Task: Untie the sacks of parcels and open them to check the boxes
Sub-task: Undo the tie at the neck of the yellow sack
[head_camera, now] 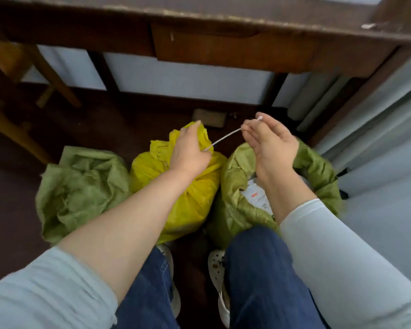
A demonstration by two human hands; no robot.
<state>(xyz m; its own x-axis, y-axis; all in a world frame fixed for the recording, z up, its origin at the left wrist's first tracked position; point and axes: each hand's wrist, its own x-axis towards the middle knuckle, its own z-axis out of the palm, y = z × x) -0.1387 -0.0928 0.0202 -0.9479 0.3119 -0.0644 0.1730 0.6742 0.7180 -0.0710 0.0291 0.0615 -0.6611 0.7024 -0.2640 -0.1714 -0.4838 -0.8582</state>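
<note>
L hand [190, 151] grips yellow sack [176, 188] neck | string [223, 138] taut to R hand [269, 142], pinched

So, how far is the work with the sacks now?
Done: the right green sack is open, parcels showing. In hand: the left hand grips the yellow sack while the right hand pulls its white string. Left: opening it, then the left green sack; whether that is tied I cannot tell.
</note>
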